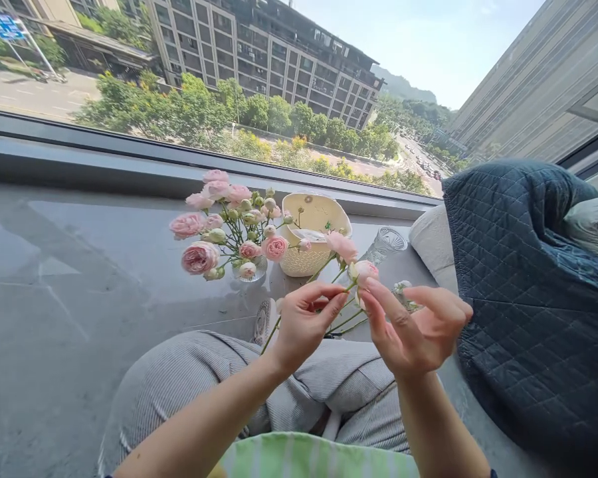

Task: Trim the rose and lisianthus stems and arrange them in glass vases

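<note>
A pale pink rose (365,271) is held up in front of me over my lap. My left hand (305,320) pinches its green stem just below the bloom, thumb against forefinger. At the right side of the bloom, my right hand (418,328) has its thumb and a finger closed on the outer petals, with the other fingers raised. Just behind is another pink rose (342,246) on its own stem. More stems lie below and behind my hands, partly hidden by them. Farther left, a bunch of pink roses (200,257) with buds stands in a clear glass vase (253,272).
A cream plastic bin (306,261) holding some green bits stands beyond my hands. Right of it, a ribbed clear glass vase (385,247) leans or lies tilted. A dark quilted cover (528,285) drapes a seat at right. The window frame (129,149) bounds the grey ledge (104,318).
</note>
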`<action>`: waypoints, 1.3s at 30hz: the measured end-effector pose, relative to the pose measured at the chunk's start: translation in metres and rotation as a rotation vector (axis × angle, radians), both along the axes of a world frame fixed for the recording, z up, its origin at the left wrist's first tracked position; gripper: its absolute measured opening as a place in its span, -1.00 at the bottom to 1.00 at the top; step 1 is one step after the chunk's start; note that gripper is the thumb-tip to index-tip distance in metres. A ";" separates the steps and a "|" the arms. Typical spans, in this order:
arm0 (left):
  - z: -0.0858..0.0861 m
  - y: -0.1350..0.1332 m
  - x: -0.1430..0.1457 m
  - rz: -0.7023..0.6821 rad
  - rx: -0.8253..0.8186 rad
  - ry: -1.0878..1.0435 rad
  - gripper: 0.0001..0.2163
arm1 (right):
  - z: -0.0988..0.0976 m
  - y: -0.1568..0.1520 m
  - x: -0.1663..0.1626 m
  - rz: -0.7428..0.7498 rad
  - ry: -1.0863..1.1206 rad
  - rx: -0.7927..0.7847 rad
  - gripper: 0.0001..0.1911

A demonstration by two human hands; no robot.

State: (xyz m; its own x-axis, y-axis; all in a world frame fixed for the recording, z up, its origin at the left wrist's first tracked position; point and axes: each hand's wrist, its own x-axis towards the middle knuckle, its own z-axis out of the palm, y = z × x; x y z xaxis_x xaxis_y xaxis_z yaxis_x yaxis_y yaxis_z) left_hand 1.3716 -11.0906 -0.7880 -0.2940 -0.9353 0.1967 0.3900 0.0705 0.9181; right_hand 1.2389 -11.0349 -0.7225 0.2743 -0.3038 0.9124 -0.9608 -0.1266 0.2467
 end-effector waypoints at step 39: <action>0.009 -0.002 0.003 -0.160 0.022 -0.023 -0.78 | -0.005 0.014 -0.020 0.122 0.283 0.278 -0.79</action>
